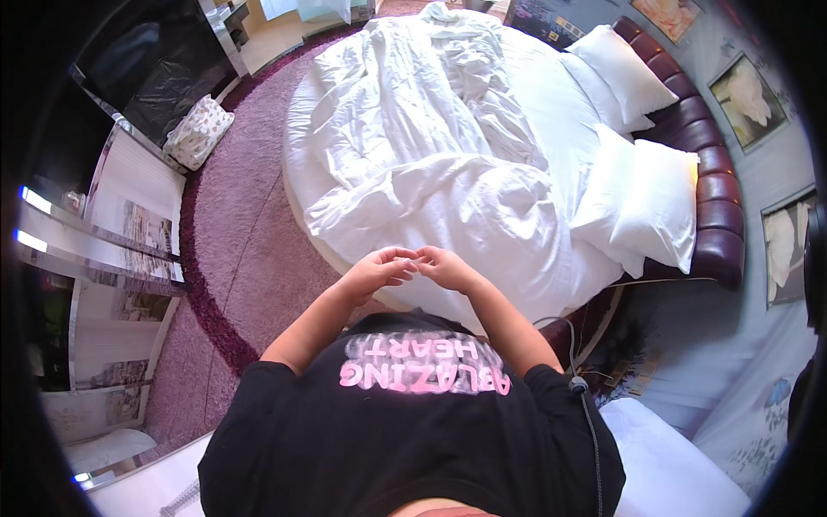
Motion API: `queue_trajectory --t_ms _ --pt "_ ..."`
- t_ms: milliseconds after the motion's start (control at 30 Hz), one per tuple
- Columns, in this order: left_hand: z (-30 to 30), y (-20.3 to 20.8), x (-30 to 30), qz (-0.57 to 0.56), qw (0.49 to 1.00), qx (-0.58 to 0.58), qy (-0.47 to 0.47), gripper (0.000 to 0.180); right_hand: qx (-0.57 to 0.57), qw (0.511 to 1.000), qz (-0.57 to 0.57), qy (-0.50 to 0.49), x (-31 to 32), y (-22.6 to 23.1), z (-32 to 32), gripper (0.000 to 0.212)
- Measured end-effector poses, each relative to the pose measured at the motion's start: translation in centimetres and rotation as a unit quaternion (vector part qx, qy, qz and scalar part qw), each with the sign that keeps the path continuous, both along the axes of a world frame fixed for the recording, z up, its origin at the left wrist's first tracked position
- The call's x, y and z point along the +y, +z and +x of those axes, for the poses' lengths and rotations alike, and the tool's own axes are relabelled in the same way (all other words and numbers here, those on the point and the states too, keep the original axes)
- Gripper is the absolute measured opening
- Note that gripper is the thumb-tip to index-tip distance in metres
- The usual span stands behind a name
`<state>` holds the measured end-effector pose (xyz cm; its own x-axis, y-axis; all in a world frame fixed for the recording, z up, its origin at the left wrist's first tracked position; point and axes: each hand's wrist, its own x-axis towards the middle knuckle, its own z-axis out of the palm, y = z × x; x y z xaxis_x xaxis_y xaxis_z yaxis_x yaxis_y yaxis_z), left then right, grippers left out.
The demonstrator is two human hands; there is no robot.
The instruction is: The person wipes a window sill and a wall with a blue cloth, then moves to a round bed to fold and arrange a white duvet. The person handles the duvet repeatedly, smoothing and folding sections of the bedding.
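Observation:
My left hand (pixel 382 270) and my right hand (pixel 443 268) meet at the fingertips in front of my body, over the near edge of a round bed. Their fingers are bent inward and pressed together; whatever may be between them is too small to make out. Just beyond lies a crumpled white duvet (pixel 439 202), bunched in loose folds and heaped highest at its near end. It covers the left and middle of the bed, over a white fitted sheet (pixel 551 116).
White pillows (pixel 642 202) lean along the dark maroon padded headboard (pixel 719 202) at right. A mauve carpet (pixel 245 185) with a dark border curves round the bed's left. A patterned white bundle (pixel 200 131) stands by the left cabinets. A cord (pixel 594 448) hangs over my right side.

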<state>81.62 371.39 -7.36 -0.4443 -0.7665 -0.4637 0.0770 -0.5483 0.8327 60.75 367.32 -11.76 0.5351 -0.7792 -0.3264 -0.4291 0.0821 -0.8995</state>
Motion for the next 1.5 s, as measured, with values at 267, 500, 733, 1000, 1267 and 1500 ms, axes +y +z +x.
queue_trajectory --t_ms 267,500,733,1000,1267,1500 --pt "20.4 0.4 3.6 0.009 0.989 0.007 0.148 0.027 0.080 0.983 -0.107 0.124 -0.1 -1.0 19.7 0.031" --pt "31.3 0.8 5.7 0.019 0.963 0.049 0.265 0.023 0.022 0.961 -0.132 0.241 -0.6 0.0 35.0 0.029" --pt "38.3 -1.5 4.6 0.049 0.950 0.041 0.304 0.025 -0.009 0.981 -0.097 0.168 -6.0 -2.1 43.1 0.024" --pt "47.9 -2.3 -5.6 0.086 0.955 0.002 0.285 0.023 -0.074 0.986 -0.060 0.136 -15.4 -2.7 53.1 0.024" --pt "57.9 0.6 -20.1 0.008 0.962 -0.022 0.271 0.025 -0.074 0.987 -0.061 0.129 -30.0 1.6 61.9 0.024" --pt "67.5 -0.1 -27.3 0.067 0.956 0.002 0.285 0.027 -0.102 0.986 -0.042 0.125 -36.5 2.4 70.9 0.022"
